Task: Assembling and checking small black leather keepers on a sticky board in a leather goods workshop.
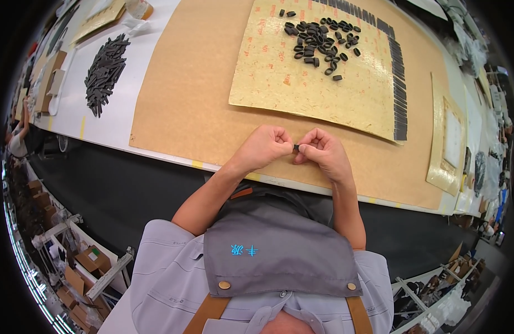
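Observation:
Close to the table's front edge, my left hand [268, 146] and my right hand [322, 151] meet over the brown paper. Between their pinched fingertips is a small black strip piece [296, 147], mostly covered by the fingers. Beyond them lies a yellowish board [257, 92] with a heap of small black loops [318, 42] on it. Flat black strips [400, 94] stand side by side in a row along the board's right and far edges. At the left, a pile of loose black strips [105, 72] rests on the white tabletop.
Brown paper [179, 94] covers the middle of the table. A second yellowish board [443, 139] with a pale sheet lies at the right. Cardboard pieces [49, 83] stand at the far left. Below the table are racks with boxes [92, 259]. Another person [17, 139] is at the left edge.

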`<state>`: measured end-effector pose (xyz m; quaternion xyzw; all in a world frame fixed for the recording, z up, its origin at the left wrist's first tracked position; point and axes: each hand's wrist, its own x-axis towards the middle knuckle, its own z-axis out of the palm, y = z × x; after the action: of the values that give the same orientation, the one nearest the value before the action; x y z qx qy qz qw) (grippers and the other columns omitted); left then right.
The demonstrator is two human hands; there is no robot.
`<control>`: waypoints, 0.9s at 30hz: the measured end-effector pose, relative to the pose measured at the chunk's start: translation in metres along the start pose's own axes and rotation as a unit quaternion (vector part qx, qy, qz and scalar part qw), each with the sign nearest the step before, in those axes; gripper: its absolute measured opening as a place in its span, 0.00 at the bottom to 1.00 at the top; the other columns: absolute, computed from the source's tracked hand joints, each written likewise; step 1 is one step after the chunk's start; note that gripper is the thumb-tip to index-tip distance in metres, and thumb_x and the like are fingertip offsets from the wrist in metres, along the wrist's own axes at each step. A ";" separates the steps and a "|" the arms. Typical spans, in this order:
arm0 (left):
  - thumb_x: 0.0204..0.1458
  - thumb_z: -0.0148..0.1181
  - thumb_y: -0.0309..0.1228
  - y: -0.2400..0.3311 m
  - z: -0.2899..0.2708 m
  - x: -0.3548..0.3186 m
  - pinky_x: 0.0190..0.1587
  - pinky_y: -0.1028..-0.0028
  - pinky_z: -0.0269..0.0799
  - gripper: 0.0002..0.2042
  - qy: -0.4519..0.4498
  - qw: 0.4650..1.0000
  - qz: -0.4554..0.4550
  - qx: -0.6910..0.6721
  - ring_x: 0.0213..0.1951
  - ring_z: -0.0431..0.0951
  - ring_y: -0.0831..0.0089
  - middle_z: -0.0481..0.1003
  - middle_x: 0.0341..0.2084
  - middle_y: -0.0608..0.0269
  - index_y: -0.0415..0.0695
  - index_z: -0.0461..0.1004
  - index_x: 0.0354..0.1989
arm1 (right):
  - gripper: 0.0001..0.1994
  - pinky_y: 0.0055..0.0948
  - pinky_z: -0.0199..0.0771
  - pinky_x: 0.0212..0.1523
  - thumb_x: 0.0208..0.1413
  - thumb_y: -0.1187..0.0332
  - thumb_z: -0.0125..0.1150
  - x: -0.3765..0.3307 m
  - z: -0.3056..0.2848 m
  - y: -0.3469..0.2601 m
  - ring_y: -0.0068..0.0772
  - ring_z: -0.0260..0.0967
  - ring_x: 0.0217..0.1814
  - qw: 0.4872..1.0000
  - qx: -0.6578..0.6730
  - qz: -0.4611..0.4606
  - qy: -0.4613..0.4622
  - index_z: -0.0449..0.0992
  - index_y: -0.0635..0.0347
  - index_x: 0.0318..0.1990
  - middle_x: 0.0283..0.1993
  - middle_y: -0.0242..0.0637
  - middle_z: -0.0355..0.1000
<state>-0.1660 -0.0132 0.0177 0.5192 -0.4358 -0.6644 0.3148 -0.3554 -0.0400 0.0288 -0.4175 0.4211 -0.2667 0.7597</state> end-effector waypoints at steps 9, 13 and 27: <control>0.48 0.55 0.27 0.002 0.000 0.000 0.20 0.86 0.54 0.05 -0.009 1.000 0.005 -0.004 0.20 0.61 0.90 0.67 0.18 0.76 0.39 0.72 0.26 | 0.04 0.24 0.77 0.35 0.51 0.78 0.57 0.000 -0.001 0.000 0.23 0.72 0.28 1.000 -0.010 0.005 -0.003 0.68 0.66 0.33 0.29 0.35 0.70; 0.48 0.55 0.27 0.004 -0.001 -0.001 0.20 0.86 0.54 0.05 -0.012 1.000 0.003 -0.005 0.19 0.61 0.90 0.66 0.18 0.76 0.39 0.72 0.26 | 0.04 0.22 0.76 0.34 0.50 0.77 0.57 0.001 0.001 -0.002 0.22 0.72 0.28 1.000 -0.003 0.007 -0.005 0.68 0.65 0.32 0.28 0.34 0.70; 0.47 0.56 0.26 -0.001 0.000 -0.002 0.20 0.86 0.54 0.04 -0.020 1.000 0.011 0.004 0.20 0.61 0.91 0.66 0.17 0.77 0.39 0.72 0.26 | 0.05 0.22 0.76 0.32 0.51 0.77 0.58 0.000 0.000 0.002 0.21 0.72 0.28 1.000 0.001 0.009 -0.018 0.68 0.65 0.31 0.27 0.33 0.69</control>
<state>-0.1656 -0.0114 0.0172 0.5023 -0.4501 -0.6694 0.3113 -0.3556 -0.0392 0.0268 -0.4180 0.4111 -0.2529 0.7696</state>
